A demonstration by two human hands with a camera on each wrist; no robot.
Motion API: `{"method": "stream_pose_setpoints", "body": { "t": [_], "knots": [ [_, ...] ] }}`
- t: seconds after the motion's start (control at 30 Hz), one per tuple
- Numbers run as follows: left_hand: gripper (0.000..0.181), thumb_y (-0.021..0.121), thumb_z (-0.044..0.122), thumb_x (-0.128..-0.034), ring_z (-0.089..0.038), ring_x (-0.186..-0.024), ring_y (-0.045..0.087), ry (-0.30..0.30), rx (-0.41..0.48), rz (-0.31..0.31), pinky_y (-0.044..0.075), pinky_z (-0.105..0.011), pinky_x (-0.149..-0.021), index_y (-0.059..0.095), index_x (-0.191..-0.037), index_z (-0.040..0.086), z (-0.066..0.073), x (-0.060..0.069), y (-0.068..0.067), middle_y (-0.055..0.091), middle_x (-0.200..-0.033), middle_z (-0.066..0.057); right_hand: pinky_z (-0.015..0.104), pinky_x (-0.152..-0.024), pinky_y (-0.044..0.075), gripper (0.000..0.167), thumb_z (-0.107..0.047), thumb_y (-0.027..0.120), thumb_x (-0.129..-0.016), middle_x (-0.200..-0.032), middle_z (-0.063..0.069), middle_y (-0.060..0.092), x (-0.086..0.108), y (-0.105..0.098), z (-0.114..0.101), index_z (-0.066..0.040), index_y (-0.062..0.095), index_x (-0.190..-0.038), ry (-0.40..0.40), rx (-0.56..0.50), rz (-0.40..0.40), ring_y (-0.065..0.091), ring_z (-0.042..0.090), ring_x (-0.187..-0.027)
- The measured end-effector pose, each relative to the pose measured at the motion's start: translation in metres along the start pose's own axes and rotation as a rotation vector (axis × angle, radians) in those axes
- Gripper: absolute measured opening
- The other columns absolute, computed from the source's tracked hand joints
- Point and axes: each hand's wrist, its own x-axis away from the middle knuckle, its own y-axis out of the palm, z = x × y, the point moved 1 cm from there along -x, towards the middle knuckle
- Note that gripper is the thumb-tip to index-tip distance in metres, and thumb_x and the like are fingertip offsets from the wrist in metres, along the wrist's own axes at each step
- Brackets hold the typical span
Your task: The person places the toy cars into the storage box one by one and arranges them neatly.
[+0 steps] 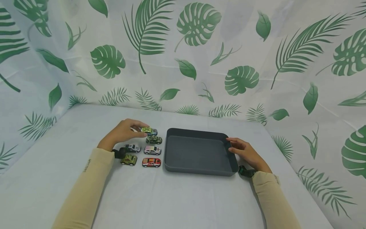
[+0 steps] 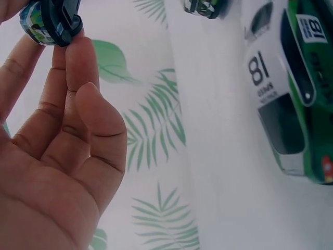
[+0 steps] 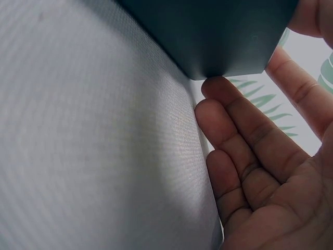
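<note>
My left hand (image 1: 127,129) pinches a small yellow-green and blue toy car (image 1: 149,130) between thumb and fingers, left of the tray's far corner. In the left wrist view, one end of that car shows at the fingertips. Just in front of it stands a dark green camouflage car (image 1: 154,140). My right hand (image 1: 248,154) holds the right wall of the dark grey tray (image 1: 200,172). Its thumb reaches over the rim, and in the right wrist view several fingers (image 3: 223,122) lie low by the outer wall.
Nearer me stand a white patterned car (image 1: 152,150), a red car (image 1: 151,162) and a green camouflage car (image 1: 129,160). A silver-white car (image 1: 132,148) sits close by the left wrist. Leaf-printed cloth (image 1: 188,70) rises behind the white table (image 1: 183,200).
</note>
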Motion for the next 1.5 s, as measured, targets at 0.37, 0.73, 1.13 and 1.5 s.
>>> {"method": "stream_pose_setpoints", "body": {
  "t": [0.37,0.73,1.13,1.5],
  "knots": [
    [0.043,0.082,0.023,-0.0994,-0.036,-0.118,0.069,0.009,0.005,-0.002,0.059,-0.055,-0.099,0.074,-0.138,0.005,0.007,-0.001,0.003,0.075,-0.128,-0.015,0.077,-0.120,0.028,0.058,-0.014,0.066,-0.108,-0.164,0.035,0.040,0.002,0.000,-0.003,0.004,0.046,-0.160,-0.004,-0.012,-0.003,0.038,0.057,-0.151],
    [0.044,0.082,0.023,-0.0992,-0.034,-0.115,0.069,0.023,-0.008,-0.004,0.058,-0.056,-0.100,0.074,-0.138,0.006,0.012,-0.003,0.007,0.076,-0.126,-0.014,0.076,-0.120,0.030,0.060,-0.015,0.066,-0.108,-0.163,0.037,0.041,0.002,0.001,-0.004,0.005,0.044,-0.161,0.006,-0.004,-0.001,0.042,0.057,-0.148],
    [0.042,0.085,0.023,-0.0975,-0.034,-0.114,0.070,0.058,-0.019,0.009,0.059,-0.053,-0.099,0.076,-0.135,0.006,0.025,-0.007,0.010,0.076,-0.125,-0.013,0.077,-0.120,0.029,0.060,-0.015,0.066,-0.108,-0.163,0.037,0.040,0.002,0.001,-0.005,0.005,0.044,-0.160,0.020,0.001,0.003,0.041,0.057,-0.149],
    [0.040,0.084,0.019,-0.0975,-0.034,-0.115,0.069,0.096,0.001,0.010,0.058,-0.054,-0.100,0.076,-0.135,0.006,0.036,-0.016,0.017,0.076,-0.125,-0.012,0.077,-0.121,0.027,0.060,-0.015,0.067,-0.108,-0.164,0.036,0.038,0.001,0.001,-0.005,0.005,0.044,-0.160,0.020,-0.003,-0.002,0.037,0.058,-0.151]
  ]
}}
